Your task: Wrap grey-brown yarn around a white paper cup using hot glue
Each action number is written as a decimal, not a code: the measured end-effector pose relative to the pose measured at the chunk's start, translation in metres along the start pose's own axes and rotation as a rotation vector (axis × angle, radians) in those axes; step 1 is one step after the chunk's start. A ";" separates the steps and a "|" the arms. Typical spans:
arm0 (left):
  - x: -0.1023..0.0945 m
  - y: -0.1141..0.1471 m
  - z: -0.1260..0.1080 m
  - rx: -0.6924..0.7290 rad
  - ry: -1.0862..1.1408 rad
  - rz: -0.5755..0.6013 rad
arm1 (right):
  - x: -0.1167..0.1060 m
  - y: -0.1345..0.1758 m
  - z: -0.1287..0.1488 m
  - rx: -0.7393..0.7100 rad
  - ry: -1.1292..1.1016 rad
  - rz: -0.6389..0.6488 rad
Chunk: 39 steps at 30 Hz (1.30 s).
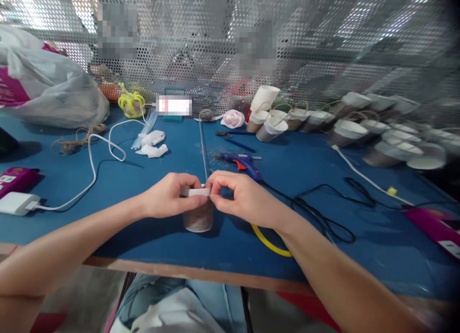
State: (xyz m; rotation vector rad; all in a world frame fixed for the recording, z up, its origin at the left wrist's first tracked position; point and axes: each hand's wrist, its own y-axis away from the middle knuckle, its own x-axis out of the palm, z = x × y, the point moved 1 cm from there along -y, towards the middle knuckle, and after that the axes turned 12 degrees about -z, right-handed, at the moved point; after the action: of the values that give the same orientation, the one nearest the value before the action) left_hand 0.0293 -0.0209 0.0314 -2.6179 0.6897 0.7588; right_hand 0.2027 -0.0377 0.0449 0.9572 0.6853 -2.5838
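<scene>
A paper cup (pixel 198 220) with brownish-grey yarn wound round its lower part stands near the table's front edge. Its white upper band shows between my hands. My left hand (pixel 171 195) grips the cup around its upper part from the left, thumb in front. At the cup's right rim, my right hand (pixel 237 195) pinches with thumb and forefinger, where a grey yarn strand (pixel 203 148) arrives. That strand runs back to a small grey yarn ball (pixel 206 114) by the mesh. The exact pinch point is partly hidden by the fingertips.
A blue glue gun (pixel 241 163) and pliers (pixel 235 137) lie beyond my right hand. Yarn-wrapped cups with handles (pixel 347 132) crowd the back right. A black cord (pixel 319 213) and white cable (pixel 94 172) cross the blue table. A plastic bag (pixel 53 84) stands back left.
</scene>
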 end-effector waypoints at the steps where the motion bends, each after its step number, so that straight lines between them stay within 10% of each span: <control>1: 0.000 0.001 0.000 -0.007 0.021 -0.001 | 0.000 0.000 0.001 -0.007 0.006 -0.011; 28: -0.015 0.006 0.014 0.045 0.104 0.085 | 0.005 0.003 0.002 0.022 0.013 -0.024; 39: -0.020 -0.001 0.020 0.020 0.319 -0.441 | 0.001 0.004 0.005 -0.018 0.061 -0.026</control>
State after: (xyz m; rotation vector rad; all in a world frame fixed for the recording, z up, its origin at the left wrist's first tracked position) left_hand 0.0072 -0.0041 0.0265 -2.7515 0.1738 0.2070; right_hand 0.2010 -0.0435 0.0464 1.0325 0.7409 -2.5753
